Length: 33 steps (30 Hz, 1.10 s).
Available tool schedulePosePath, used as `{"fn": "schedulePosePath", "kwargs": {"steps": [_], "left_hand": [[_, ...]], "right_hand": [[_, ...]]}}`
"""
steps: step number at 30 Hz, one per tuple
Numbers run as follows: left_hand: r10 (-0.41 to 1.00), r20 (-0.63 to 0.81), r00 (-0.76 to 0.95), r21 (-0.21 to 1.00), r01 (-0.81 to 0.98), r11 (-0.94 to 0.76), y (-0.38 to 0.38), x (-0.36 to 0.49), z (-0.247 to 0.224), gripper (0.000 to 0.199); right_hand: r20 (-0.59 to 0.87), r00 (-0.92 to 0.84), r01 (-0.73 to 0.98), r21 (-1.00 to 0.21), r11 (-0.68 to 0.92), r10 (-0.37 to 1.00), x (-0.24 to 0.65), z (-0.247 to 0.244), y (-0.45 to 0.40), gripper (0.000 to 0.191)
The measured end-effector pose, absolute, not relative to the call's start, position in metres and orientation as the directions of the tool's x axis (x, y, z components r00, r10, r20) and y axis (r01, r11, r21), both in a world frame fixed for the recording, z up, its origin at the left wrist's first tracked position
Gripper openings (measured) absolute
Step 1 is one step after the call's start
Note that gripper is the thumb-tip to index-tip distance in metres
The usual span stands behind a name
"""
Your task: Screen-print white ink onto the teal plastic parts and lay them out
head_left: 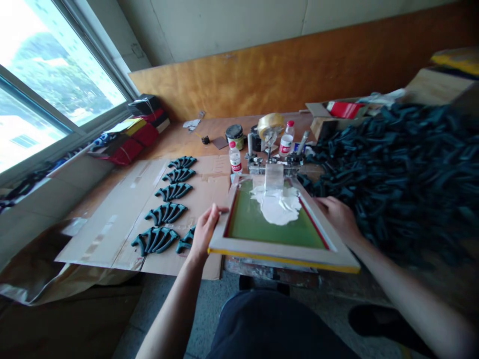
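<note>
We see a plywood bench carrying a large heap of dark moulded parts to the right of the screen frame, and a cardboard sheet to its left. Within the frame, green mesh holds a pool of white ink, which lies nearer the far rail. The left hand is at the frame's left rail, its fingers together and touching the wood. The right hand lies on the right rail, its fingers together. We cannot tell whether either hand is clamped on the frame. On the cardboard, just left of the frame, five rows of teal comb-shaped parts lie in a column. Beyond the far rail stand metal clamps, a tape roll, an ink tin and two plastic bottles.
</note>
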<state>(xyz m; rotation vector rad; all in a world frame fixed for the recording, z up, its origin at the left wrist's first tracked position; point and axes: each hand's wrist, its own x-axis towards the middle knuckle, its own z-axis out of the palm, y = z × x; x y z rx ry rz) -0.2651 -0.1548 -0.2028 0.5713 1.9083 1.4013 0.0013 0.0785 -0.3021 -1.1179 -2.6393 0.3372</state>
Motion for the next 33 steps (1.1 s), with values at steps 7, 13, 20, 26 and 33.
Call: {"fn": "schedulePosePath", "kwargs": {"steps": [7,13,20,26,33], "left_hand": [[0.538,-0.526,-0.658,0.783,-0.129,0.608,-0.188,-0.253,-0.304,0.064],[0.534,-0.539,-0.651,0.767,-0.118,0.631,-0.189,-0.256,-0.319,0.053],[0.602,-0.490,-0.631,0.784,-0.018,0.620,-0.193,-0.257,-0.319,0.050],[0.559,-0.523,-0.644,0.802,-0.148,0.579,-0.190,-0.255,-0.317,0.053],[0.571,-0.546,-0.613,0.796,-0.167,0.582,-0.187,-0.258,-0.298,0.061]], "right_hand": [[0.167,-0.848,0.463,-0.227,0.857,0.503,-0.095,-0.276,0.085,0.049],[0.011,-0.940,0.326,-0.262,0.908,0.340,-0.079,-0.293,0.042,0.008],[0.062,-0.997,0.011,-0.380,0.925,0.037,-0.046,-0.284,0.044,0.016],[0.293,-0.946,0.051,-0.285,0.957,0.137,-0.036,-0.298,0.017,0.030],[0.191,-0.943,0.186,-0.377,0.907,0.273,-0.064,-0.277,0.052,0.025]]}}
